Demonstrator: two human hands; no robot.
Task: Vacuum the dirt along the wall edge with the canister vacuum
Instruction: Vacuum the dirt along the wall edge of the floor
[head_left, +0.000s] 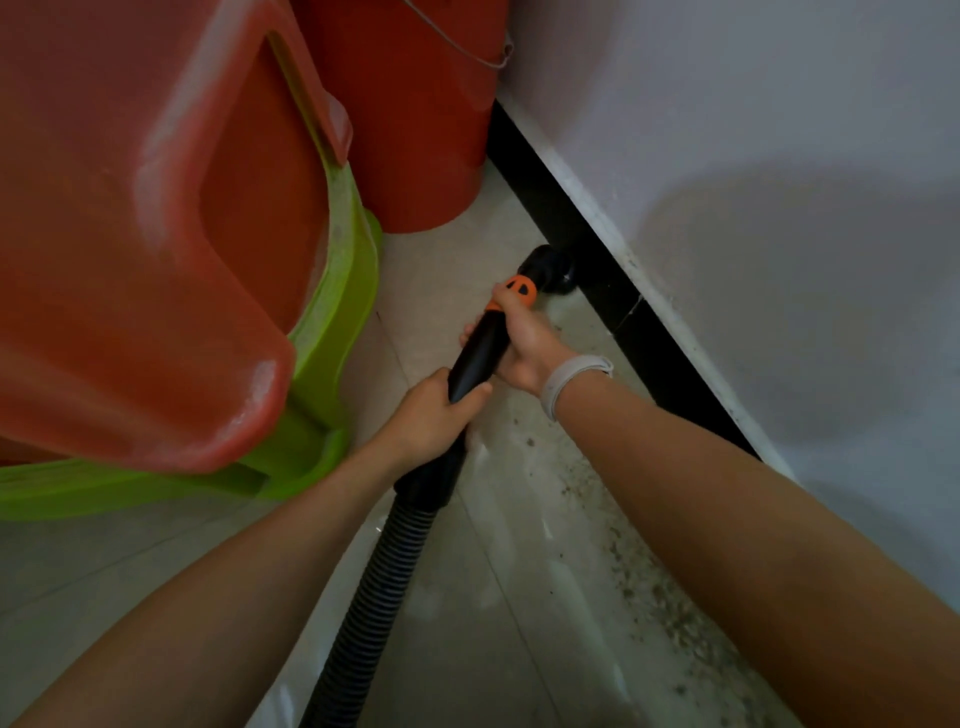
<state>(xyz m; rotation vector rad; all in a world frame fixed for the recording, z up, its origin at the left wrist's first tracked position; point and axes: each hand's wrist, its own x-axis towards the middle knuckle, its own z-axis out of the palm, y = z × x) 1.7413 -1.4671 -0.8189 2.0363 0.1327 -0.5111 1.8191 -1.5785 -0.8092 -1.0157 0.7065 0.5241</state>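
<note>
The pale grey painted wall (753, 130) runs diagonally from upper centre to lower right, and a glossy black skirting strip (639, 332) lines its foot. On the left stands a big red plastic stool (130, 234) stacked on a lime green plastic stool (332, 322), with a red round bucket (415, 114) behind them. The beige tiled floor (493, 597) carries brown crumbs of dirt (660, 587) along the skirting, mostly under the right forearm, towards the person.

The black ribbed vacuum hose (374, 587) rises into a rigid black wand (475, 358) with an orange collar (519, 292). The black nozzle (545, 267) touches the floor at the skirting. The right hand (524, 343) wraps the wand just behind the collar, nearer the nozzle; the left hand (431, 415) clamps it lower.

The wand's long axis points away towards the wall, so the dirt lies behind the nozzle; probably the nozzle must be drawn back along the edge.
</note>
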